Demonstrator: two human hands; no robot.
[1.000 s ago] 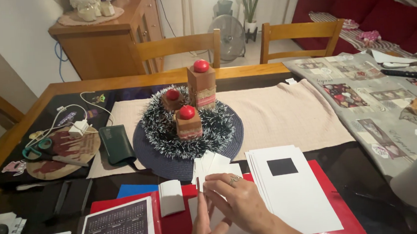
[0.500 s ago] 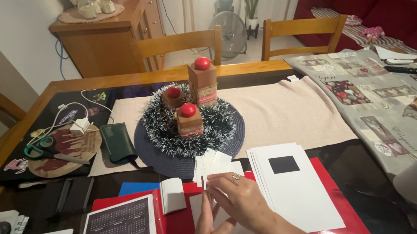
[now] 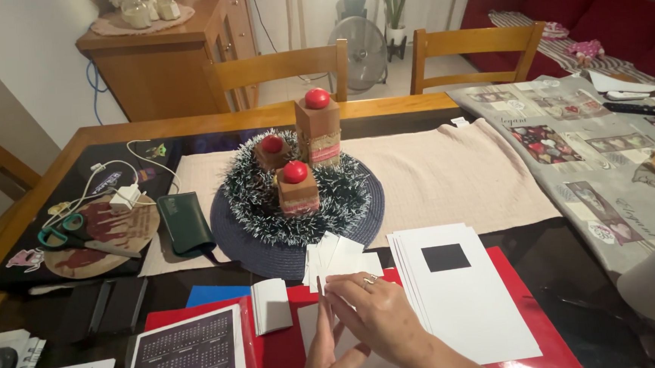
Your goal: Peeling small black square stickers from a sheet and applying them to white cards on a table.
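Lower centre of frame: right hand [image 3: 381,321] lies over small white cards [image 3: 337,258], fingers [image 3: 342,293] pinched narrow on a card edge. Left hand [image 3: 324,355] comes up from below beside it, fingers nearly flat against the same card; its grip is partly hidden, so I cannot tell if it holds. Cards fan loosely on the red folder [image 3: 277,357], just below the tinsel wreath [image 3: 298,193]. White sheet stack [image 3: 463,293] to the right. Risk: the loose fan may slide or scatter if the pinch drags sideways on the glossy desk [image 3: 543,246].
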